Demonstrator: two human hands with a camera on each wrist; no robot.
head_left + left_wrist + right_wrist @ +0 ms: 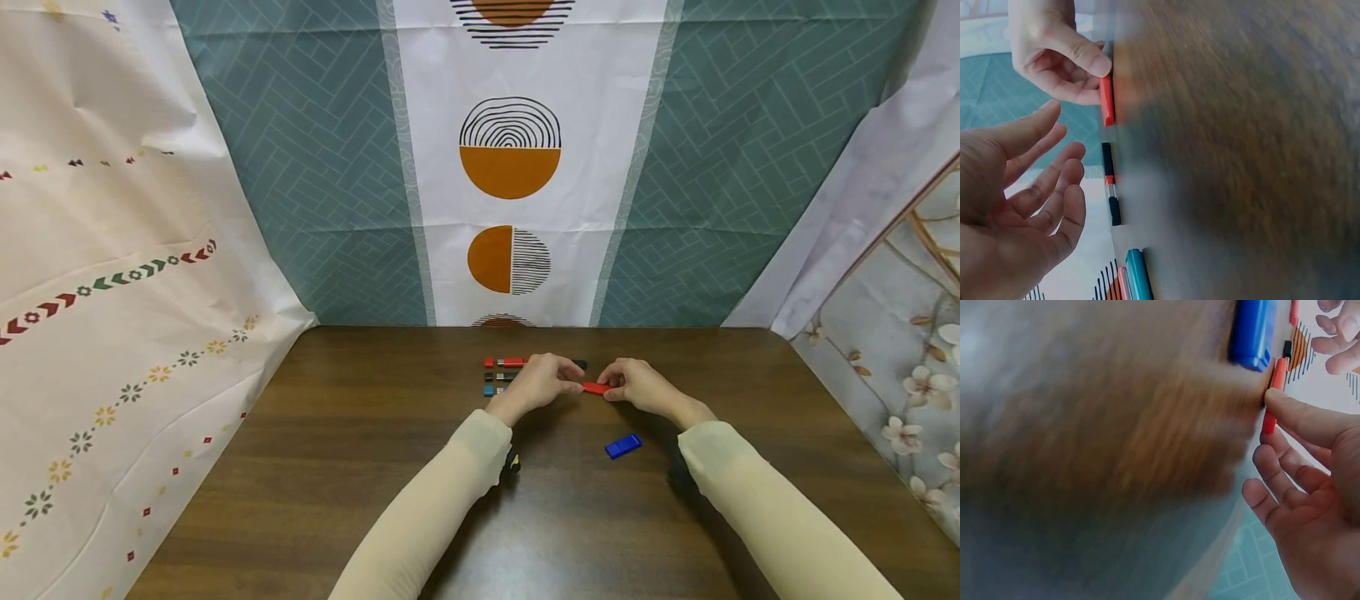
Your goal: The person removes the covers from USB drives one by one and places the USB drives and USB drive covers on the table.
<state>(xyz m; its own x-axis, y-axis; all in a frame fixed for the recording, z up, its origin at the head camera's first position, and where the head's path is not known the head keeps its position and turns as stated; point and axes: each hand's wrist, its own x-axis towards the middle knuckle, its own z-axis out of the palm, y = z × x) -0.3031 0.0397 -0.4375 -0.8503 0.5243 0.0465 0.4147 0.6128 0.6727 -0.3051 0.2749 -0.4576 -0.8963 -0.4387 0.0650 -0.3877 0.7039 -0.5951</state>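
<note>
My right hand (637,387) pinches a red USB flash drive (595,388) between thumb and fingers, low over the table. Beside its left end hovers my left hand (543,383), its fingers loosely bent and apart, holding nothing in the left wrist view. Beyond and partly behind the left hand lie flash drives with their caps off: a red drive (513,362) by its red cap (489,362), a dark one by a black cap (489,377), and one by a blue cap (489,390). A blue flash drive (623,446) lies nearer me.
A black-ended piece (580,364) lies behind the hands, partly hidden. The brown wooden table (360,467) meets a patterned cloth (510,250) at the back. More cloth hangs at left and right. Something small and dark (512,462) shows by the left sleeve.
</note>
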